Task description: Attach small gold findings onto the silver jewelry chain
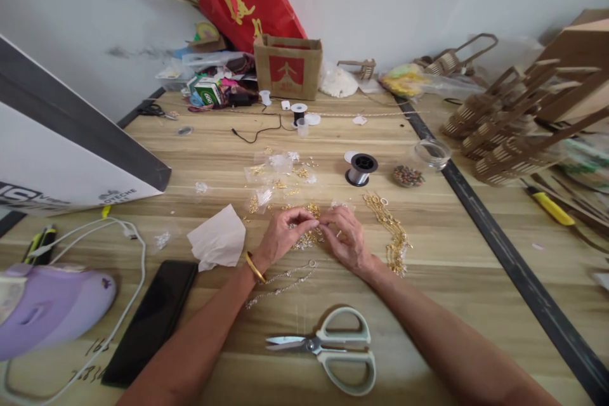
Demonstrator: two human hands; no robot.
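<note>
Fingertips of my left hand (288, 233) and my right hand (346, 238) meet in a pinch over a pile of small gold and silver beads (308, 240). Whatever they pinch is too small to make out. Below the left wrist lies a silver chain (285, 274) with a ring at its end. Several gold chains (394, 238) lie in a bundle to the right of my right hand. Scissors (328, 347) with pale handles rest nearer to me, blades pointing left.
Small plastic bags (280, 168) of gold findings lie beyond my hands. A spool of clear line (361, 170) and a dish of dark beads (408, 176) stand to the right. A white paper (217, 238), a black phone (151, 320) and a purple device (57, 311) are on the left.
</note>
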